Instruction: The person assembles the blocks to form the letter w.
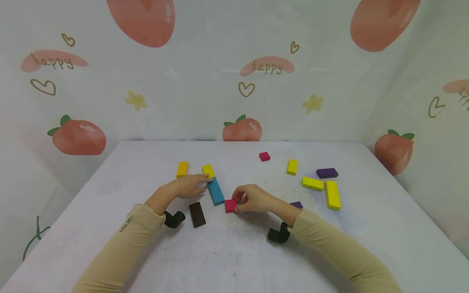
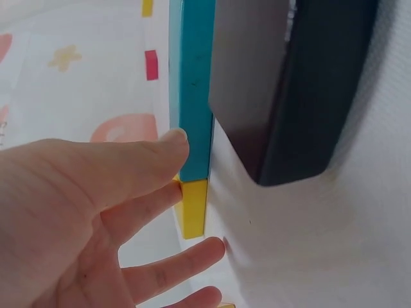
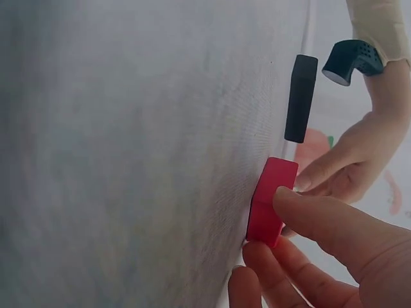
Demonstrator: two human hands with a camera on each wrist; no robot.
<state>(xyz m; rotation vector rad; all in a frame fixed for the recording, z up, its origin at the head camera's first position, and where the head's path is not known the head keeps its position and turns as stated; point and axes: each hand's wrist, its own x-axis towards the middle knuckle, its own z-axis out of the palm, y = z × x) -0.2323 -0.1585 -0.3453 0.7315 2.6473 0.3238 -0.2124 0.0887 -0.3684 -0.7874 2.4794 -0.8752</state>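
A blue block (image 1: 216, 193) lies end to end with a short yellow block (image 1: 207, 169). My left hand (image 1: 188, 186) reaches over their joint from the left, fingers extended; in the left wrist view, its thumb (image 2: 154, 154) is at the blue block and a finger is at the yellow one. Just past the blue block's near end, a small red block (image 1: 230, 206) rests on the table. My right hand (image 1: 254, 198) pinches that red block between thumb and fingers, plainly seen in the right wrist view. A dark brown block (image 1: 198, 215) lies below my left hand.
An orange-yellow block (image 1: 182, 169) lies left of the row. Behind, another red block (image 1: 264, 156). To the right are several yellow blocks (image 1: 332, 195) and a purple block (image 1: 327, 173); another purple block (image 1: 296, 204) is partly hidden by my right forearm. A printed curtain (image 1: 198, 101) backs the table.
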